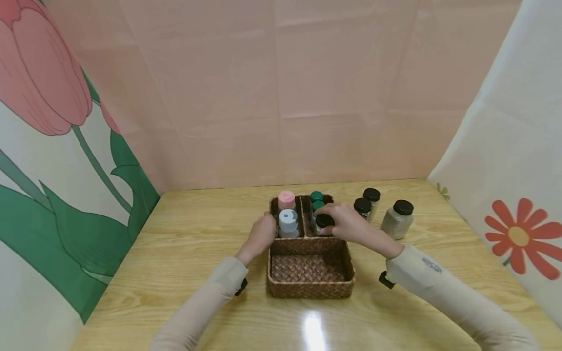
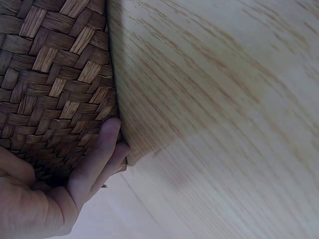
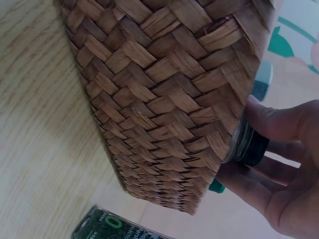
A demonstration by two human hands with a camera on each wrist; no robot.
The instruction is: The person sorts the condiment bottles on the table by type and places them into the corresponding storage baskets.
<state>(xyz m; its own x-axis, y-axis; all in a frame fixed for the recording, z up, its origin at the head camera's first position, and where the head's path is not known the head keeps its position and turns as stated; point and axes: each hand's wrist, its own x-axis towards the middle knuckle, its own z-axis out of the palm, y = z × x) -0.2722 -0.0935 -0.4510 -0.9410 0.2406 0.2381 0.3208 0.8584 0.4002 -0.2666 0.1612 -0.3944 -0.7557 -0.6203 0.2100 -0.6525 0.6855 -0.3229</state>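
Note:
A woven brown basket (image 1: 310,290) with compartments stands on the wooden table. My left hand (image 1: 262,231) holds its left side; in the left wrist view the fingers of that hand (image 2: 65,194) lie against the woven wall (image 2: 55,84). Over the back right compartment, my right hand (image 1: 349,223) grips a black-capped jar (image 1: 324,222). The right wrist view shows thumb and fingers of the right hand (image 3: 284,159) around the jar's black cap (image 3: 256,149), beside the basket wall (image 3: 164,94). Two green-capped bottles (image 1: 316,196) stand behind that jar.
The back left compartment holds a pink-capped bottle (image 1: 286,200) and a white-capped bottle (image 1: 288,220). Right of the basket stand black-capped jars (image 1: 362,206), (image 1: 371,196) and a larger jar (image 1: 397,222). The front compartment (image 1: 309,268) shows its woven floor.

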